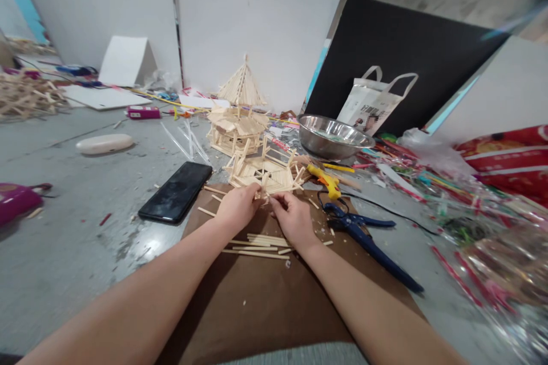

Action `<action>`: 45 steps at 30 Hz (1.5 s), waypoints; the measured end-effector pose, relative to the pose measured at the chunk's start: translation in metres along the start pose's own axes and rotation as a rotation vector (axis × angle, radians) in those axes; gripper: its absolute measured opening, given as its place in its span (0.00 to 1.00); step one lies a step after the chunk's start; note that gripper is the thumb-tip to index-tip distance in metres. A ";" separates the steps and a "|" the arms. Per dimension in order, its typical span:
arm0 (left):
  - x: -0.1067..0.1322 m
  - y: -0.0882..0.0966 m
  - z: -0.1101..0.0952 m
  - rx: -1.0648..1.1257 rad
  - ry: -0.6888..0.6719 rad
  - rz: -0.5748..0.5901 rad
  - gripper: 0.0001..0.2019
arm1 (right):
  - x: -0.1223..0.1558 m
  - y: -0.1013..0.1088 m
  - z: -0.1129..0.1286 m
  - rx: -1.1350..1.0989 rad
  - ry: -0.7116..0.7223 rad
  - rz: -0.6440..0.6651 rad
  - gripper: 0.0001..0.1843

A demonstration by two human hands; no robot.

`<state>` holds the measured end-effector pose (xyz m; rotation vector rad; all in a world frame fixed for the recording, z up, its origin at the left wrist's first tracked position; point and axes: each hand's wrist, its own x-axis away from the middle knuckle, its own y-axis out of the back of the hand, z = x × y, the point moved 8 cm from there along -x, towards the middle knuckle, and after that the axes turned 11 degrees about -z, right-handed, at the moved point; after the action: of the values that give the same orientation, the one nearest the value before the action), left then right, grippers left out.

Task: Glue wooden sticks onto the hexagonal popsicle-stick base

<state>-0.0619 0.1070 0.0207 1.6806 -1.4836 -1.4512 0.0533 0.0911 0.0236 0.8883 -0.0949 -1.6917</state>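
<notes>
My left hand [240, 205] and my right hand [293, 215] meet at the near edge of a flat, many-sided frame of thin wooden sticks [274, 173]. Short posts stand up around its rim. The fingers of both hands are closed at that edge; the tiny piece between them is too small to make out. Right behind the frame stands a tiered stick pavilion [238, 120] with a pointed roof. Loose wooden sticks [261, 245] lie on the brown mat [257, 302] below my wrists. To the right are a yellow glue gun [325, 179] and dark blue cutters [368, 239].
A black phone [176, 191] lies left of the mat, with a white oval case [105, 144] beyond it. A steel bowl [334, 137] and a white bag [367, 104] stand back right. Coloured plastic strips [428, 182] clutter the right. A cable [398, 214] trails past the cutters.
</notes>
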 end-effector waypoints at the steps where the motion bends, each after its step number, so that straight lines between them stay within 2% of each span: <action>1: 0.000 0.001 -0.001 0.003 -0.010 -0.002 0.11 | 0.000 0.000 0.000 0.001 -0.001 -0.001 0.11; 8: 0.000 0.002 -0.002 0.014 -0.056 0.007 0.13 | 0.000 0.000 0.000 -0.010 -0.005 -0.002 0.11; 23: 0.000 0.000 -0.001 -0.006 -0.045 -0.016 0.11 | 0.000 0.000 0.001 -0.032 0.008 0.006 0.11; 40: 0.001 -0.002 0.001 -0.046 0.035 0.033 0.12 | 0.000 0.000 0.004 -0.042 0.011 0.012 0.11; 45: 0.002 -0.002 0.000 -0.070 0.016 0.028 0.11 | 0.001 -0.001 0.003 -0.031 0.010 0.022 0.11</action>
<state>-0.0614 0.1062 0.0181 1.6193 -1.4261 -1.4548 0.0511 0.0897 0.0249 0.8700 -0.0717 -1.6640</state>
